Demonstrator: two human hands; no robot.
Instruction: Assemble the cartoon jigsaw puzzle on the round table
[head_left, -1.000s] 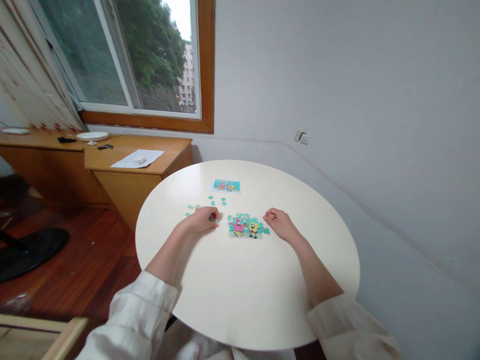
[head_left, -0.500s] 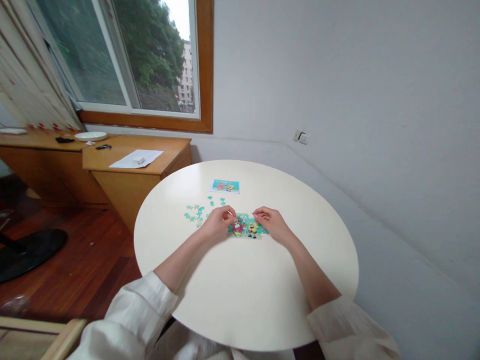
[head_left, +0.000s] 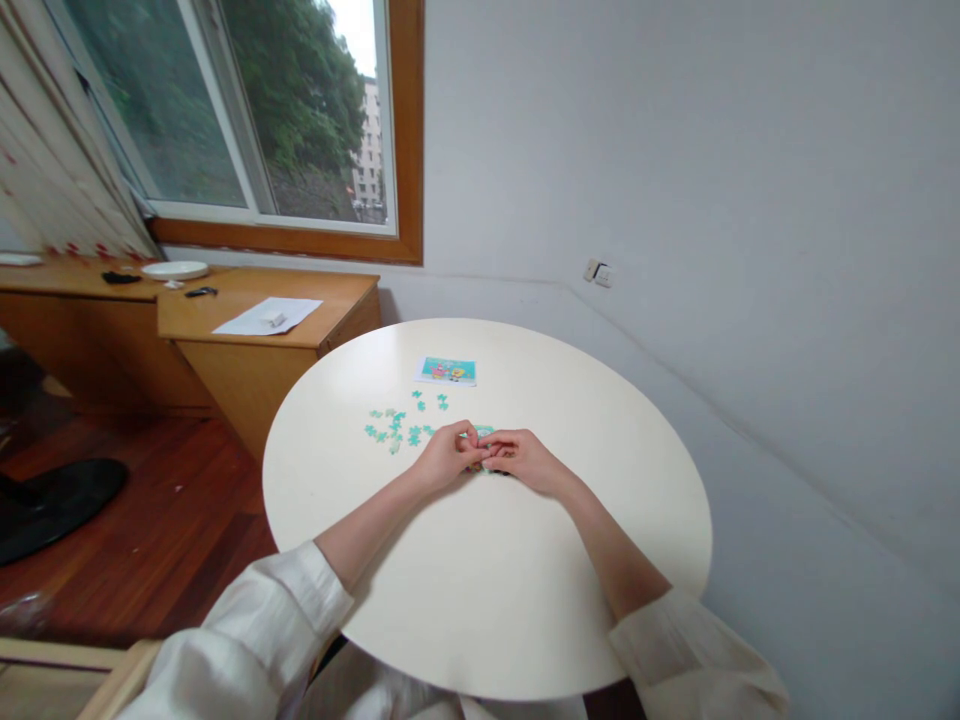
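Over the puzzle (head_left: 486,431), left hand (head_left: 444,455) and right hand (head_left: 531,463) meet; whether they grip, I cannot tell; gentle pressing seems best.

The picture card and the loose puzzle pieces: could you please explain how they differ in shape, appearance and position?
The picture card is one rectangle, while the loose puzzle pieces are small and knobbly. The card shows cartoon figures; the pieces look mostly plain green. The card lies nearer the table's far edge, the pieces scattered nearer the person. Both lie on the table and share greenish tones.
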